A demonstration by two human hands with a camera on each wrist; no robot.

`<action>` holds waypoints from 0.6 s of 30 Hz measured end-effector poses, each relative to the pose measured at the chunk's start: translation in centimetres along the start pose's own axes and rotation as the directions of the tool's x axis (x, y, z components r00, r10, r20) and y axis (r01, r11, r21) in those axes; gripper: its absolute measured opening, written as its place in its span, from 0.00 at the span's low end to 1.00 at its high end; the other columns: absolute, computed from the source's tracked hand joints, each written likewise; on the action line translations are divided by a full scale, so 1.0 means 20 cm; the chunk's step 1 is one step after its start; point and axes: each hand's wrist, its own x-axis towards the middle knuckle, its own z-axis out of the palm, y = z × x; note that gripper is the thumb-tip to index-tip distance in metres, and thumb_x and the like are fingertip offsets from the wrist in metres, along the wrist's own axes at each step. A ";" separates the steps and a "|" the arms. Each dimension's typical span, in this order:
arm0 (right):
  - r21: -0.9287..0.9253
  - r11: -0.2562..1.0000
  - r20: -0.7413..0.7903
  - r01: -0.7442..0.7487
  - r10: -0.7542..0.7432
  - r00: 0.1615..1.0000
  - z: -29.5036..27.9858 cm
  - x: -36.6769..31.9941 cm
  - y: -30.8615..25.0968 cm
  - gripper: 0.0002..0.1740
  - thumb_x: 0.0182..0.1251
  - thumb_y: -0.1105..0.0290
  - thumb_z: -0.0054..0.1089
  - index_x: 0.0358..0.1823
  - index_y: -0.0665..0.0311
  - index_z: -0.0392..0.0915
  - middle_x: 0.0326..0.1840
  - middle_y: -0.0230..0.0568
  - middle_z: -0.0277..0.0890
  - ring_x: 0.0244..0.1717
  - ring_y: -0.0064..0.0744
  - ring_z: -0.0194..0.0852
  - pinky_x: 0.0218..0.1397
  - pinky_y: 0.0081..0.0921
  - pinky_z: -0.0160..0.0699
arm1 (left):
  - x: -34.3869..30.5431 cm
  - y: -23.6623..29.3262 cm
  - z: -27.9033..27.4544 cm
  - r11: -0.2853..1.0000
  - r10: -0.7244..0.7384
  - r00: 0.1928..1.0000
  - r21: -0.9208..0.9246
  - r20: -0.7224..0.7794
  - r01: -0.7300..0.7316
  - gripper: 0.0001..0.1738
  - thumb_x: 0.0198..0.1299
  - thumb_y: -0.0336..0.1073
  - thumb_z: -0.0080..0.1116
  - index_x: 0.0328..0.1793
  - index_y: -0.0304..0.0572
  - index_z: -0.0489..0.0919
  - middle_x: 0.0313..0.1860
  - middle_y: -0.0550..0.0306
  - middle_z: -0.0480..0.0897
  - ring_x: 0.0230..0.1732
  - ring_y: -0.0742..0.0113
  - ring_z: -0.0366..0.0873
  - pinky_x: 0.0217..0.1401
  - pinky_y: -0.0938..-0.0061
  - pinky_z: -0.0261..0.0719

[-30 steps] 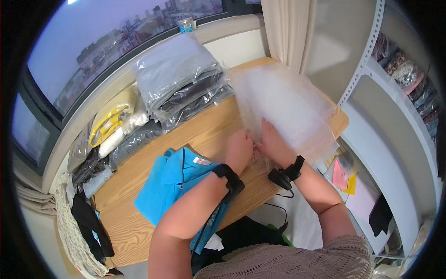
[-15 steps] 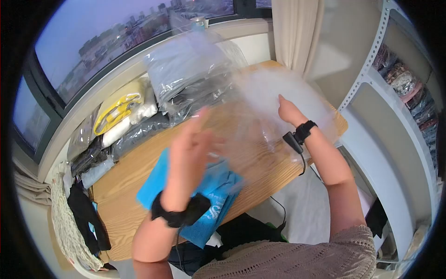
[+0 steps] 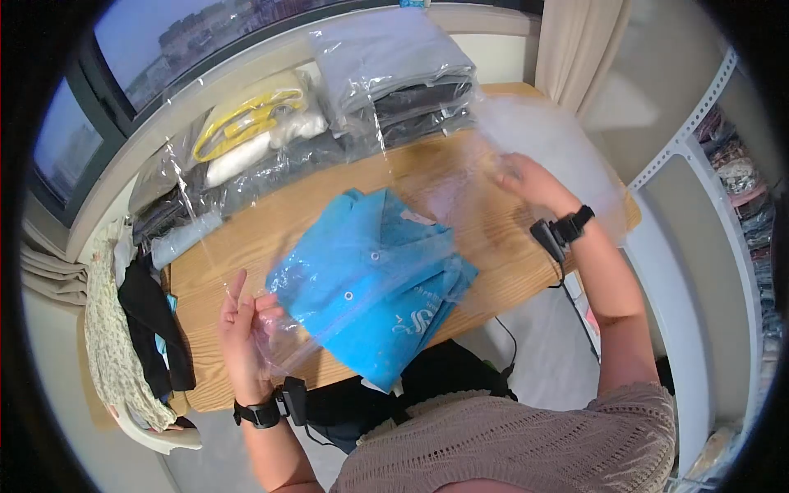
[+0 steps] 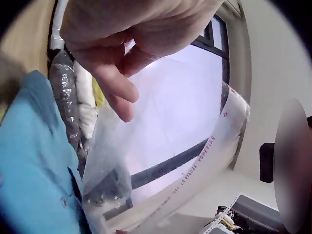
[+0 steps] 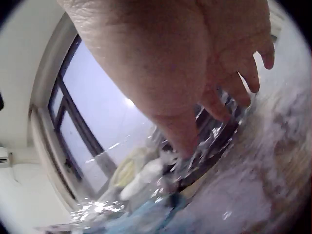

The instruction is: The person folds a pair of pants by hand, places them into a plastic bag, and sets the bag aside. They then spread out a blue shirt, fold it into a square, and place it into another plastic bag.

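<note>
A folded blue shirt (image 3: 362, 263), white print near its lower edge, lies on the table; in the left wrist view the shirt (image 4: 34, 161) is at the left. A clear plastic bag (image 3: 283, 341) stretches over it from one hand toward the other. My left hand (image 3: 240, 333) pinches the bag at the shirt's left; in the left wrist view the bag (image 4: 195, 170) hangs from the curled fingers of that hand (image 4: 122, 48). My right hand (image 3: 536, 185) is beside the stack of clear bags (image 3: 567, 140). In the right wrist view this hand's (image 5: 195, 63) fingers are spread and slightly bent.
Bagged grey and dark garments (image 3: 394, 62) are piled along the window, with a bagged yellow and white item (image 3: 251, 123) to their left. Black cloth (image 3: 148, 320) hangs over the seat at the left. A shelf (image 3: 682, 271) stands at the right.
My left hand has swung left and down with the clear bag, which now spreads over the blue shirt. My right hand has stayed by the stack of bags. The head view has shifted.
</note>
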 end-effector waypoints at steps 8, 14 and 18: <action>-0.133 0.928 0.245 0.349 -0.310 0.919 0.10 -0.69 -0.62 0.49 0.48 0.62 0.71 0.71 0.63 0.54 0.73 0.55 0.51 0.75 0.49 0.44 0.74 0.45 0.44 | -0.05 -0.14 -0.13 0.991 -0.086 0.994 -0.103 -0.061 0.079 0.27 0.67 0.35 0.49 0.71 0.36 0.60 0.36 0.51 0.84 0.31 0.70 0.82 0.24 0.87 0.72; -0.048 0.996 0.115 0.069 -0.064 0.991 0.27 -0.85 -0.50 0.47 0.47 0.69 0.69 0.70 0.59 0.55 0.73 0.46 0.51 0.76 0.45 0.43 0.75 0.47 0.40 | -0.06 -0.19 -0.23 0.984 -0.098 0.991 -0.159 -0.087 0.083 0.28 0.68 0.36 0.48 0.72 0.39 0.58 0.36 0.55 0.83 0.30 0.74 0.80 0.24 0.87 0.74; -0.055 0.993 0.148 0.103 -0.094 0.985 0.24 -0.93 -0.34 0.39 0.49 0.78 0.64 0.66 0.59 0.62 0.71 0.44 0.57 0.74 0.44 0.49 0.75 0.46 0.44 | -0.08 -0.20 -0.28 0.978 -0.085 0.993 -0.198 -0.085 0.067 0.28 0.67 0.36 0.50 0.71 0.38 0.59 0.36 0.51 0.83 0.31 0.71 0.82 0.23 0.85 0.71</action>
